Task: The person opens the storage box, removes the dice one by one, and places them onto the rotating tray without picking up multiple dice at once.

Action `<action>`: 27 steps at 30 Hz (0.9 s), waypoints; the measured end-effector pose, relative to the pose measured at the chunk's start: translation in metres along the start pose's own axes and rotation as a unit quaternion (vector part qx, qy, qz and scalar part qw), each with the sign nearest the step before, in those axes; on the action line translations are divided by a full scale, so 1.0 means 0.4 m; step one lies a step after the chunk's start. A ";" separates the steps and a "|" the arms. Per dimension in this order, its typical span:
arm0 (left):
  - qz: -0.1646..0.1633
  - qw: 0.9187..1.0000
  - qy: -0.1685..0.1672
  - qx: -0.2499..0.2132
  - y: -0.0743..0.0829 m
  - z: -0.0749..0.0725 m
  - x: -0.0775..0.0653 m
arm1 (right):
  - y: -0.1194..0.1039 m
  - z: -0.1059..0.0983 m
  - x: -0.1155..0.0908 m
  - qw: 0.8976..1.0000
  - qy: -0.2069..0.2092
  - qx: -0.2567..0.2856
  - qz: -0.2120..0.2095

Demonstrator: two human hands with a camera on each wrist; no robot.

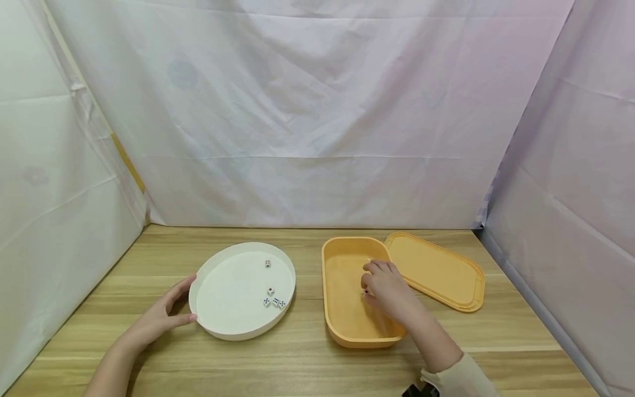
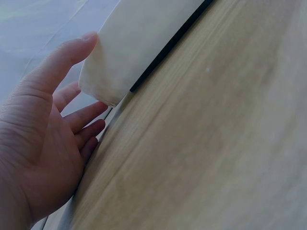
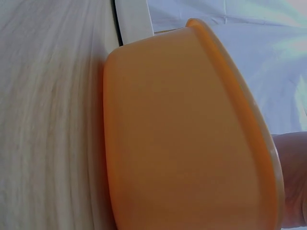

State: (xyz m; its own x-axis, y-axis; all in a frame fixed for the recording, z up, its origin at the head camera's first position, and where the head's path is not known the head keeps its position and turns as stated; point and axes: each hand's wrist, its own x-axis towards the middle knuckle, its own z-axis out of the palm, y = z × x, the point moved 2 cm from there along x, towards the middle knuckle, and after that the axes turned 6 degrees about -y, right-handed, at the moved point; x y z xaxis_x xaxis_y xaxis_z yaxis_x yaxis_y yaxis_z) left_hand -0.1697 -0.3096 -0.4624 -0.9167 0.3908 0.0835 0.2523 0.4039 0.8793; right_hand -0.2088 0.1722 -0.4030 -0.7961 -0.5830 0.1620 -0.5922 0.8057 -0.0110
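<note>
A round white tray (image 1: pixel 228 292) with a low wall lies on the left of the table. Several white dice (image 1: pixel 270 291) are scattered on its right half. At the tray's left side is my left hand (image 1: pixel 161 315), thumb and fingers spread and extended, touching the outer wall. My right hand (image 1: pixel 387 286) reaches down inside a deep orange box (image 1: pixel 342 320), fingers bent. One die (image 1: pixel 365 293) with a red dot shows right at its fingertips; whether they pinch it is hidden. In the right wrist view, the box's side (image 3: pixel 187 134) covers the fingers.
An orange lid (image 1: pixel 441 273) lies flat to the right of the box, close to its back corner. Wood-grain table (image 1: pixel 307 364) runs under everything. White cloth (image 1: pixel 307 110) hangs behind and along both sides.
</note>
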 end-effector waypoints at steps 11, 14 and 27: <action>-0.001 1.000 -0.002 -0.001 -0.001 0.000 0.001 | -0.018 -0.020 0.017 1.000 0.007 0.013 -0.010; -0.003 1.000 -0.001 -0.004 -0.002 0.000 0.001 | -0.027 -0.027 0.025 1.000 0.003 0.014 -0.008; -0.012 1.000 0.004 -0.005 -0.004 0.002 0.001 | -0.059 -0.055 0.054 1.000 0.009 0.016 -0.020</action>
State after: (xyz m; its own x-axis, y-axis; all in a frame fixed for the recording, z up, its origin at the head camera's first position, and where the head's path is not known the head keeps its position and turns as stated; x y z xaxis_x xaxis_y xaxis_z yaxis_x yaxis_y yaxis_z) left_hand -0.1700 -0.3094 -0.4641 -0.9246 0.3752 0.0659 0.2276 0.4052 0.8855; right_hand -0.2093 0.1428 -0.3775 -0.7697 -0.6122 0.1814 -0.6273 0.7779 -0.0363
